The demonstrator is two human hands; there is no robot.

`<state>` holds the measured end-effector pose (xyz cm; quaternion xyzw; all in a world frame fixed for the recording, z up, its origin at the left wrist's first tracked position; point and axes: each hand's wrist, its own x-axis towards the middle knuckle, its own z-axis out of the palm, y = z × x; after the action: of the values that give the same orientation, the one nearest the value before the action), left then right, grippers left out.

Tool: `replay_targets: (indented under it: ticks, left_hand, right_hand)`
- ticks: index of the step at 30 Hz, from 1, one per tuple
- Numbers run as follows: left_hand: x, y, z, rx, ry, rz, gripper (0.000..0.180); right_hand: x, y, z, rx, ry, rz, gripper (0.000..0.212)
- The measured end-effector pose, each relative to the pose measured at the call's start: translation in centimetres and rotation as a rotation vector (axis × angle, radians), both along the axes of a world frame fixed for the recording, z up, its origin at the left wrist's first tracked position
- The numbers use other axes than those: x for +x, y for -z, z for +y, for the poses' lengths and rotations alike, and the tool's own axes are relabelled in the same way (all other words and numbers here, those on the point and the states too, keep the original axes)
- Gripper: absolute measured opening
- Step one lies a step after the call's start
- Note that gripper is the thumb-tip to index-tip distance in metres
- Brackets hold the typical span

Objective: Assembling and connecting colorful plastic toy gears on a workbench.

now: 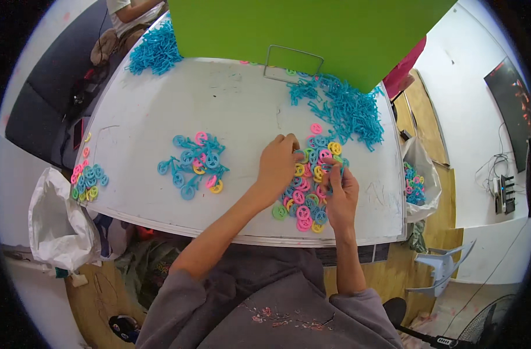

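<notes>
On my feed, the left hand (279, 161) and right hand (342, 192) both have half-curled fingers at the colourful round pieces (302, 213) heaped on the table (242, 113); I cannot tell what either grips.

The left forearm (219, 232) is extended forward and slanted to the right, while the right forearm (348, 267) is pointed almost straight ahead. Both are bared below the elbows. The left wrist (258, 195) is held nearly in line with its forearm. The left hand (279, 160) is turned with its back toward the head camera, its fingers curled and directed rightward, their tips partly hidden. The right hand (341, 195) is held slightly nearer the body, its fingers bent and raised forward. The two hands are held near each other, apart; how tightly their fingertips are closed cannot be made out.
</notes>
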<state>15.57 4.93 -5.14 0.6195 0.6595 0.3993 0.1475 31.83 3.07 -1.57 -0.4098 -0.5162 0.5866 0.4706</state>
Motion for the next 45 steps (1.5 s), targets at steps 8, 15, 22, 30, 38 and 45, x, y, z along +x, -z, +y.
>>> replay_targets:
  ticks: [8, 15, 22, 30, 38, 45]
  left_hand:
    - [-1.5, -4.4, -4.2, -0.154, 0.101, -0.92, 0.012]
    - [-0.2, -3.4, -6.1, -0.139, 0.257, -1.197, 0.017]
    - [-0.7, -2.3, -6.2, -0.307, 0.14, -1.495, 0.02]
    - [-1.0, -3.1, -6.1, -0.237, 0.141, -1.31, 0.019]
    - [-0.4, -3.0, -5.9, -0.086, 0.112, -1.075, 0.002]
    - [0.3, -2.7, -6.0, 0.094, 0.041, -0.776, 0.007]
  right_hand:
    - [-0.7, 0.0, 0.1, 0.093, 0.048, -0.06, 0.015]
    - [-2.2, 0.1, -0.3, 0.07, 0.032, -0.13, 0.019]
    - [-2.0, 0.5, -0.3, 0.309, -0.081, -0.193, 0.021]
    - [-1.9, -1.3, -0.4, 0.219, -0.081, -0.267, 0.018]
    - [-2.3, -0.9, -0.9, 0.112, -0.047, -0.19, 0.014]
    - [-2.4, -0.1, -0.7, -0.069, -0.053, -0.057, 0.02]
